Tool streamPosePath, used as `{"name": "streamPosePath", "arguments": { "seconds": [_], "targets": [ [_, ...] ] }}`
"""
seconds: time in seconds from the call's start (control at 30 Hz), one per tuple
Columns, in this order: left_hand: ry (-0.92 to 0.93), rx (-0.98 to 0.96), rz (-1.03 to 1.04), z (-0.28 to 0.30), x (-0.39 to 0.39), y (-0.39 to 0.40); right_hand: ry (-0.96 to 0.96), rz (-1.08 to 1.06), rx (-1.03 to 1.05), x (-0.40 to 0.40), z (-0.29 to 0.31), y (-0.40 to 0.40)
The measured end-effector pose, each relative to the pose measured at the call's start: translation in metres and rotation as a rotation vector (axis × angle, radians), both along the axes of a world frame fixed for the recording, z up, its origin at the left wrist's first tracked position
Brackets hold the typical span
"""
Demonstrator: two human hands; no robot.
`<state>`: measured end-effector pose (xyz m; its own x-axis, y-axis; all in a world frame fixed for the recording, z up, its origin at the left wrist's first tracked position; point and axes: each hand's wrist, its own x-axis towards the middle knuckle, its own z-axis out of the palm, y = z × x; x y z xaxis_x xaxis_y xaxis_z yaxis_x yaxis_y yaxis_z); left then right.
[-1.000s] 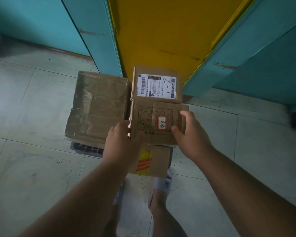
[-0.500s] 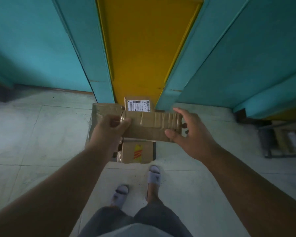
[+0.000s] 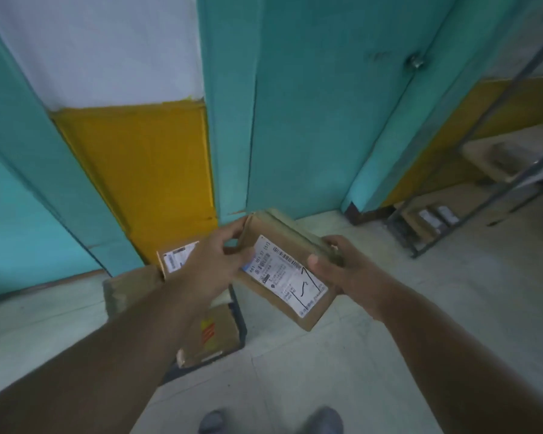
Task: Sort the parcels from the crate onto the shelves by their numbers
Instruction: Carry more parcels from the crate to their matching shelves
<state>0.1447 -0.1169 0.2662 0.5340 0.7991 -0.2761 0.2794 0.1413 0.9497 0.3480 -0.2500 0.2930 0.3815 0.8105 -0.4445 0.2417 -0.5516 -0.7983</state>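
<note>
You had the cardboard parcel (image 3: 282, 270) up in both hands, just right of frame centre, tilted so its white shipping label (image 3: 287, 274) faced you — there was a handwritten mark on the label, but I couldn't read it for sure. Your left hand (image 3: 215, 264) was curled around the parcel's left end, thumb on top and fingers wrapped at the far edge. Your right hand (image 3: 333, 266) pinched the right end, thumb pressed on the label side and fingers behind.

Below your left forearm, lower left of centre, sat the dark crate (image 3: 240, 324) on the tiled floor with more boxes in it — one with a red and yellow sticker (image 3: 207, 332), another with a white label (image 3: 177, 260) peeking out near the yellow wall. Over at the right edge of the frame was the metal shelving (image 3: 470, 211) with a few parcels already on it, too blurry to make out.
</note>
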Motion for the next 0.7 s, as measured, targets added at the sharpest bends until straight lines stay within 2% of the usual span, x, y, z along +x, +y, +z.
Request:
{"name": "streamPosePath", "arguments": {
  "seconds": [0.13, 0.2, 0.33, 0.43, 0.53, 0.7],
  "targets": [
    [0.068, 0.148, -0.044, 0.000, 0.098, -0.032, -0.278, -0.031, -0.066, 0.076, 0.006, -0.061],
    [0.016, 0.182, -0.017, 0.002, 0.156, -0.059, -0.246, -0.124, -0.007, 0.119, 0.010, -0.098],
    [-0.103, 0.073, 0.045, 0.018, 0.271, -0.124, -0.258, -0.334, 0.202, 0.210, 0.020, -0.172],
    [-0.136, 0.044, -0.114, 0.043, 0.352, -0.164, -0.214, -0.450, 0.315, 0.270, 0.040, -0.219],
    [-0.190, 0.136, -0.255, 0.078, 0.427, -0.193, -0.243, -0.498, 0.403, 0.328, 0.063, -0.253],
    [-0.246, 0.261, -0.365, 0.112, 0.551, -0.214, -0.328, -0.595, 0.559, 0.432, 0.080, -0.279]
  ]
}}
